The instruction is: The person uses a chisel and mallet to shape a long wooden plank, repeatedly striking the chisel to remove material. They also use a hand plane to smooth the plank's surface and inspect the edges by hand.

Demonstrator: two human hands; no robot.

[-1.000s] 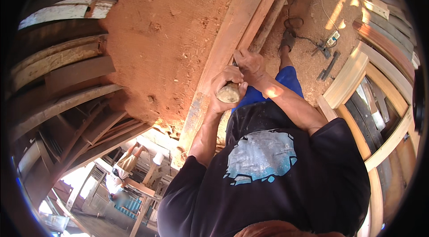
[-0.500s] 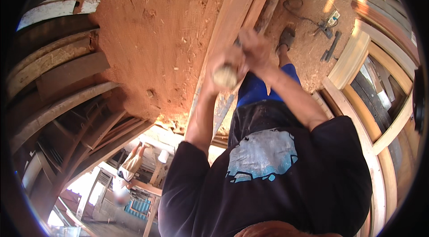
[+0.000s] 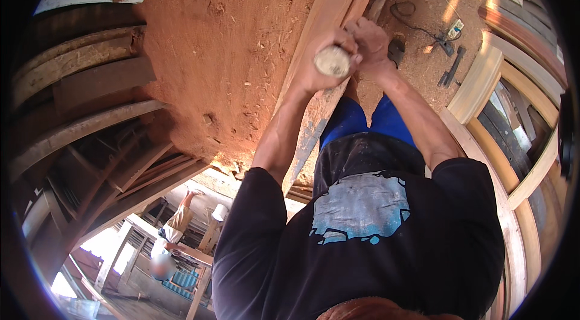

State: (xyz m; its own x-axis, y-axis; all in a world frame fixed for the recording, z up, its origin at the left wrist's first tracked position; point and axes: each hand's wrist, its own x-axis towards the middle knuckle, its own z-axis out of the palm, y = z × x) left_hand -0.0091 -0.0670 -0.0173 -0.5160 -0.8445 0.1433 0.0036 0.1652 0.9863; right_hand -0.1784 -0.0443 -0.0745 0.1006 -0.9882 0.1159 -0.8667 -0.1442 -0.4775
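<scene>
My left hand (image 3: pixel 310 70) is closed round a thick wooden handle (image 3: pixel 332 61), whose pale, worn round end faces up. Close beside it, my right hand (image 3: pixel 371 42) is curled with its fingers folded. What it grips is hidden, and I cannot make out the lower part of the handle. Both hands are over a long wooden beam (image 3: pixel 331 6) that runs from the top of the view down between my arms, past my blue shorts (image 3: pixel 389 118).
Reddish sawdust (image 3: pixel 211 48) covers the ground left of the beam. At the right lie a power strip (image 3: pixel 454 29) with cables, a dark bar-like tool (image 3: pixel 452 67) and wooden frames (image 3: pixel 477 81). Stacked boards (image 3: pixel 78 57) line the left. Another person (image 3: pixel 175 229) is at the lower left.
Both hands have moved up and to the right in the view, the left one still round the handle. My right hand now covers more of my foot. The surroundings have shifted slightly.
</scene>
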